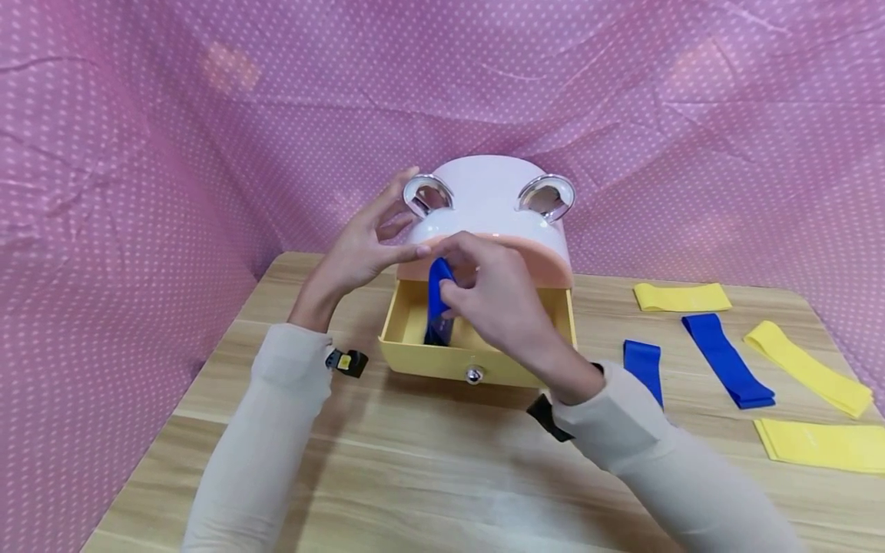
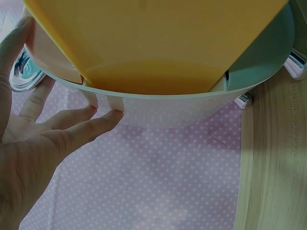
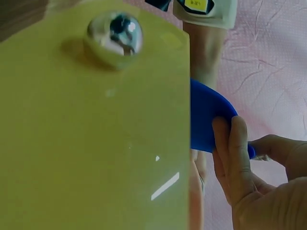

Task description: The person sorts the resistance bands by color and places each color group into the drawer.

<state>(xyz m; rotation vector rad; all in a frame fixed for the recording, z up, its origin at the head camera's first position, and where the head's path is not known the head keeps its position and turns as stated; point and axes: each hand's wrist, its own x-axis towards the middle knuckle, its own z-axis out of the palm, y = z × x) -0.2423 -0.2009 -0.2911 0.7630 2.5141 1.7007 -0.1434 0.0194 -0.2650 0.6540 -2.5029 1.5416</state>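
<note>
At 12 o'clock, we pinched a blue band [image 1: 435, 293] in our right hand [image 1: 505, 296], its lower end inside the yellow drawer [image 1: 418, 360]. Beyond, at 11 o'clock, our left hand [image 1: 359, 244], fingers spread wide, touched the white housing [image 1: 486, 184].

The drawer [image 1: 423, 359] has a gap at its left end, but the right grip [image 1: 501, 290] and its blue band [image 1: 437, 296] block the middle. A hand could pass in front of the knob [image 1: 473, 375]; room behind the box [image 1: 487, 184] is unclear.
</note>
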